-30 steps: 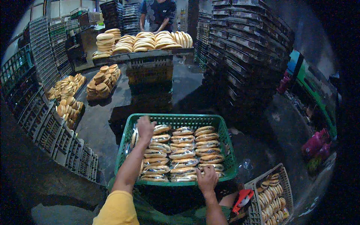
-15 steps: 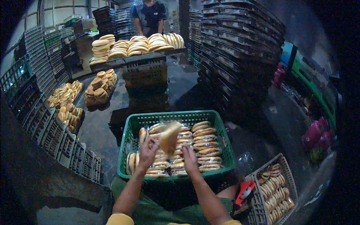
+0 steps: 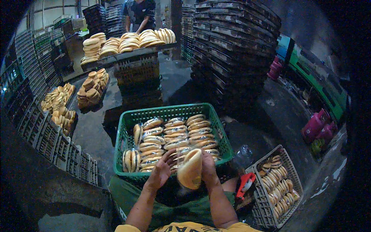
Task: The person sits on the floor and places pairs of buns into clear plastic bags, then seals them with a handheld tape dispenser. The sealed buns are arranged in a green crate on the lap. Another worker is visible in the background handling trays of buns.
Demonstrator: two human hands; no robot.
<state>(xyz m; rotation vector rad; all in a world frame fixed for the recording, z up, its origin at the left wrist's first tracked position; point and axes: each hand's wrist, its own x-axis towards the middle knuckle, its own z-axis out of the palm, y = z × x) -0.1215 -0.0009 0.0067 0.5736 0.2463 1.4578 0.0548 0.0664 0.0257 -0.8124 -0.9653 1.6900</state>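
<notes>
In front of me, over the near rim of a green plastic crate (image 3: 125,116), is a bagged flat bun (image 3: 190,170), tilted on edge. My right hand (image 3: 209,170) closes on its right side, some of the fingers hidden behind it. On the other side, my left hand (image 3: 160,171) has its fingers apart and reaching toward the bun; whether they touch the clear plastic I cannot tell. Rows of similar bagged buns (image 3: 151,139) fill much of the crate, with a few standing upright along its left side.
To the right stands a grey crate (image 3: 255,208) of buns, beside a red object (image 3: 245,185). Tall stacked trays (image 3: 232,50) rise behind. A person (image 3: 140,17) stands beyond a tray (image 3: 116,58) piled with buns. More bun piles (image 3: 92,87) and stacked crates (image 3: 50,143) occupy the left.
The bun, blurred over the crate before, is now lower and closer to me, with my right hand on it. Both hands have drawn back nearer my body. The whole view has shifted slightly.
</notes>
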